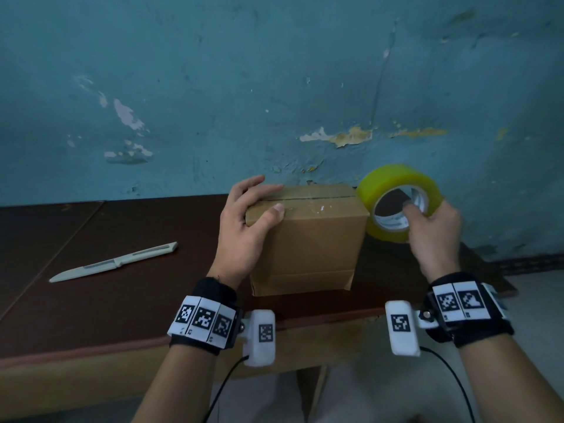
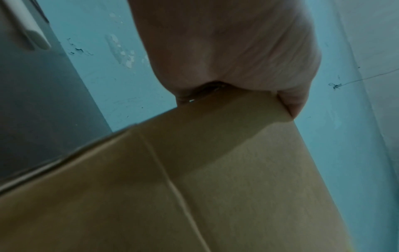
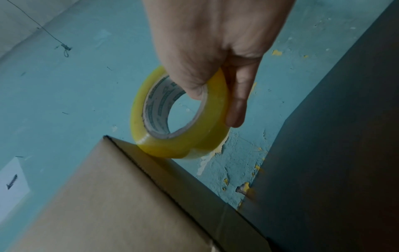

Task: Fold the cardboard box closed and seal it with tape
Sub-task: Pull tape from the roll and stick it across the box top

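The brown cardboard box (image 1: 308, 242) stands on the dark table with its top flaps folded shut. Glints along the top seam suggest clear tape there. My left hand (image 1: 244, 221) lies over the box's top left corner, fingers straight across the top and thumb pressing near the front edge. The left wrist view shows that palm (image 2: 226, 51) against the box (image 2: 215, 170). My right hand (image 1: 433, 227) grips the yellow tape roll (image 1: 396, 181), thumb through its core. In the right wrist view the roll (image 3: 179, 148) touches the box's (image 3: 118, 196) upper right edge.
A pale plastic knife (image 1: 113, 262) lies on the dark brown table (image 1: 122, 309) to the left of the box. The box stands close to the peeling blue wall (image 1: 274, 87). The table's front edge (image 1: 91, 349) runs just below my wrists.
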Demonstrator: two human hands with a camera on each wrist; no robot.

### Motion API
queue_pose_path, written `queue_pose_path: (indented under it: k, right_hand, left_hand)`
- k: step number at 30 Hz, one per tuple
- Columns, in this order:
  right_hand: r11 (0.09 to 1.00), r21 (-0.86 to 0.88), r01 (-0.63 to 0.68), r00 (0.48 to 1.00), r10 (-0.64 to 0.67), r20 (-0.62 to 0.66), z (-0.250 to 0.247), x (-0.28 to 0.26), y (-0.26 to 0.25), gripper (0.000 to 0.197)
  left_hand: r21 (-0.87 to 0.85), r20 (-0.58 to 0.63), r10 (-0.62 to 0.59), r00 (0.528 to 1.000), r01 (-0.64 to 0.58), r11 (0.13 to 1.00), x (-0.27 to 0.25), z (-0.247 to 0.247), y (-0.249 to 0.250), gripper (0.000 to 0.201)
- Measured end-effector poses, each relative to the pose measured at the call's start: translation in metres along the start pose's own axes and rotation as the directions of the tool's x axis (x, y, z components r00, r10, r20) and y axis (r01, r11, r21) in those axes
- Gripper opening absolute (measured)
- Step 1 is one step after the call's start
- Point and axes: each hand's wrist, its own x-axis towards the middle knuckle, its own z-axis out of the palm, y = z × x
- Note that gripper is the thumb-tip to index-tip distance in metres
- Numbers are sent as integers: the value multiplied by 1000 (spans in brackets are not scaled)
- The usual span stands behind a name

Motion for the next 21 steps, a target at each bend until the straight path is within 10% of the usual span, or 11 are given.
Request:
queue_pose_path:
  k: [14,21]
  right_hand:
    - [999,41,0,999,1,-33,3,-5,5,14]
    - [996,89,-7,1000,9,-18,2,-9,6,10]
  left_hand:
    - [129,35,76,997,-79,988,5,-4,13,30]
    - [624,403,118,908,-367,690,18,7,59,66]
